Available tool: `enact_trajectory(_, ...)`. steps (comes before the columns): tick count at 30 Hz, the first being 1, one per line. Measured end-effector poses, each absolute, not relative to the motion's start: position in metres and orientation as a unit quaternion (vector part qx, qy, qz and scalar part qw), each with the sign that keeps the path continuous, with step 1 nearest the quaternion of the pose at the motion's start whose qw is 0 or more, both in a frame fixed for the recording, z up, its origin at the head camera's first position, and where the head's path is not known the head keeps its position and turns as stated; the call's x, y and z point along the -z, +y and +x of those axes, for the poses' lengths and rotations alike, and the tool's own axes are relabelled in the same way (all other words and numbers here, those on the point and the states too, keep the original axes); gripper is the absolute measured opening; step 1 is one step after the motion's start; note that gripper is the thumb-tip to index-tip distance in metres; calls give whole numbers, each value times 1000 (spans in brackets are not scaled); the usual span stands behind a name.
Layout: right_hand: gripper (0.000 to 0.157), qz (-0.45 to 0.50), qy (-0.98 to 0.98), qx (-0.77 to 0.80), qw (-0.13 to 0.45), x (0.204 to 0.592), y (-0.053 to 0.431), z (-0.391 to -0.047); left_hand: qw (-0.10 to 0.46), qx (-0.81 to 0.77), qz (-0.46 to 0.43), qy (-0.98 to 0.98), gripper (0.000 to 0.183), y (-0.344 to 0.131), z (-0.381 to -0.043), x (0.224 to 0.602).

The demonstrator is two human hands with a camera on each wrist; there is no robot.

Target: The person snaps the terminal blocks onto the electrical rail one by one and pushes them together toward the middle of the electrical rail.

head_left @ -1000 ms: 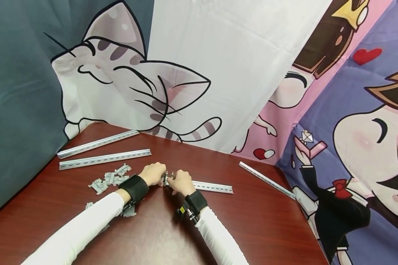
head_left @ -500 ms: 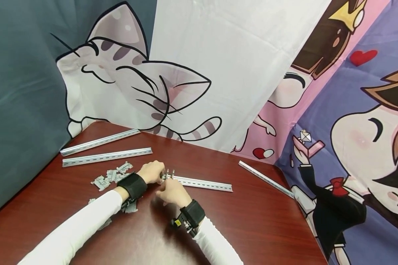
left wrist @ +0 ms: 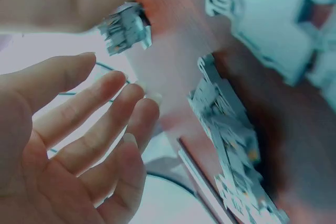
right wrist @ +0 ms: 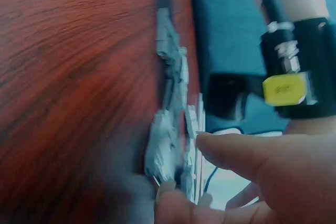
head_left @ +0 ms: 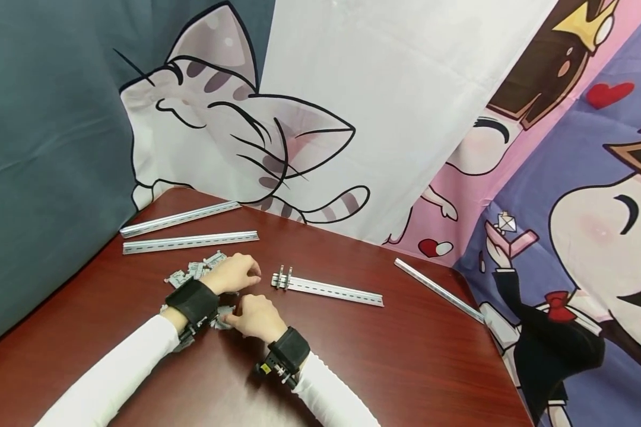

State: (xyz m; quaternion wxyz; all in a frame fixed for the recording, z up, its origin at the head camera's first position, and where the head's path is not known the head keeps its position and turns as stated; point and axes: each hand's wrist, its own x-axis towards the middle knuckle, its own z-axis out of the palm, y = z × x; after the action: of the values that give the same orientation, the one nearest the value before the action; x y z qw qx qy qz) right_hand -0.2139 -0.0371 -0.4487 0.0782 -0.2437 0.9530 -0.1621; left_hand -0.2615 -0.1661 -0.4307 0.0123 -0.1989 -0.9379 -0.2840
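Observation:
My left hand [head_left: 229,274] hovers over loose grey terminal blocks [head_left: 177,279] in the head view, its fingers loosely bent with nothing between them. The left wrist view shows the same hand [left wrist: 97,140] apart from the grey blocks [left wrist: 226,140] on the table. Close by, my right hand [head_left: 259,317] reaches to a grey terminal block [head_left: 225,315]. In the right wrist view its thumb and fingertip stand parted around a blurred block [right wrist: 164,148]; contact is hard to tell. A slotted metal DIN rail [head_left: 336,290] carries small upright blocks [head_left: 282,279] at its left end.
Two more DIN rails [head_left: 189,241] [head_left: 181,218] lie at the back left of the brown table [head_left: 406,367]. Another rail [head_left: 438,290] lies along the right side. Printed cloth [head_left: 320,118] hangs behind the table.
Both hands have left the rail's end and moved left to the loose terminal blocks. The rail, with its mounted blocks, now lies untouched. The head view has shifted slightly.

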Motion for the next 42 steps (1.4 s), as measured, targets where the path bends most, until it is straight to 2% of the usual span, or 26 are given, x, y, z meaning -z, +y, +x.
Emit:
enact_trajectory(2,42,-229,963,134,41,450,-42,-213,17,292,-198,-935,17,-172,-255,427)
enact_trajectory(4,54,-221,969,110,12,453,-45,-212,18,297,-196,-935,18,-177,-248,424)
enact_trajectory(8,89,-222,971,91,-2,457,-48,-208,15,303,-183,-935,19,-187,-235,424)
enact_trajectory(11,98,-234,969,86,-2,459,-52,-208,20,312,-175,-934,20,-195,-227,425)
enact_trajectory(13,88,-246,965,88,-1,459,-53,-210,27,319,-172,-932,20,-197,-225,426)
enact_trajectory(18,44,-273,958,91,-1,459,-55,-215,39,331,-176,-926,20,-201,-223,428)
enact_trajectory(19,41,-276,957,90,0,460,-54,-216,39,333,-176,-925,20,-201,-222,429)
enact_trajectory(26,52,-287,953,100,-6,461,-44,-219,38,345,-173,-922,21,-200,-220,437)
enact_trajectory(33,41,-292,937,193,10,444,-10,-228,25,332,-191,-923,19,-186,-223,436)
enact_trajectory(42,39,-302,895,327,30,428,38,-247,0,327,-250,-911,17,-155,-228,432)
